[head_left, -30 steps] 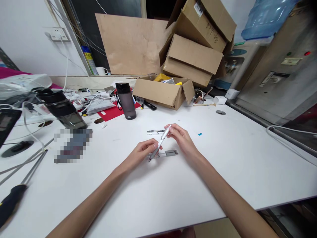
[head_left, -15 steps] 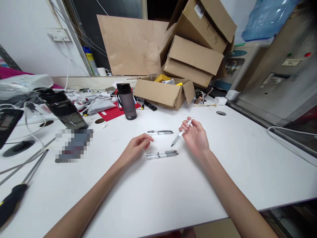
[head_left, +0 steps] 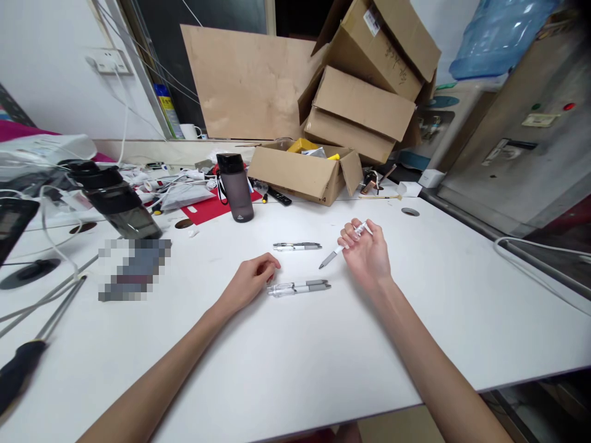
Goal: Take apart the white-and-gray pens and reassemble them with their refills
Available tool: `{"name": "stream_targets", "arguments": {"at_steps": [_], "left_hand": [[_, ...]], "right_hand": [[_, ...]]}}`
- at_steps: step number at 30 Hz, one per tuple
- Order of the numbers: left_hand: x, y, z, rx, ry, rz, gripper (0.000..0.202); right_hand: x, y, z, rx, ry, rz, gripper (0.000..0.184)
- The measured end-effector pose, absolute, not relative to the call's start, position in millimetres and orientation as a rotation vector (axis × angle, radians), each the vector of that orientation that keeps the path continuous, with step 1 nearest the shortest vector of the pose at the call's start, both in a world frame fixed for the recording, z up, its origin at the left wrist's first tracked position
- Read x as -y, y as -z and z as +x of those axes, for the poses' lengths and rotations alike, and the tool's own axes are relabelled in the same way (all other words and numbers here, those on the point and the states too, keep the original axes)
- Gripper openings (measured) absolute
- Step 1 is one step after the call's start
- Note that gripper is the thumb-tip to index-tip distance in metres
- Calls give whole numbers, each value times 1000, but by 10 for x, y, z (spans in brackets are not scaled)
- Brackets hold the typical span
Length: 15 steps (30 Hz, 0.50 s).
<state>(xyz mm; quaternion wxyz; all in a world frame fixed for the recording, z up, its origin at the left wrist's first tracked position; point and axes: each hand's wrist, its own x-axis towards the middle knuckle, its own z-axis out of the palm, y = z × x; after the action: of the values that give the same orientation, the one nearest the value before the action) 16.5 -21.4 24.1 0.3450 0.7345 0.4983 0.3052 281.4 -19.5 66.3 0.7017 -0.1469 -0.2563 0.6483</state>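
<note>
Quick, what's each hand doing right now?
Left hand: curled beside the lying pen; grip cannot be told.
Right hand: closed, holding a raised pen.

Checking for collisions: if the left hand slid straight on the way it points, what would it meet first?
Probably the clear-and-grey plastic pen lying on the white table, just beyond the left hand.

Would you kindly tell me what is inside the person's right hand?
The right hand grips a pen: its grey tip end sticks out toward the table, and its clear end shows past the fingers, which cover the barrel's middle.
</note>
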Motion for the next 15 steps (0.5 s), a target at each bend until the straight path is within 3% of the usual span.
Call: {"name": "stream_targets", "arguments": {"at_steps": [15], "left_hand": [[169,-157,128,-1265,-772,1942,21]], "right_hand": [[217,-671,2830,610,-1416,-274,12]]}}
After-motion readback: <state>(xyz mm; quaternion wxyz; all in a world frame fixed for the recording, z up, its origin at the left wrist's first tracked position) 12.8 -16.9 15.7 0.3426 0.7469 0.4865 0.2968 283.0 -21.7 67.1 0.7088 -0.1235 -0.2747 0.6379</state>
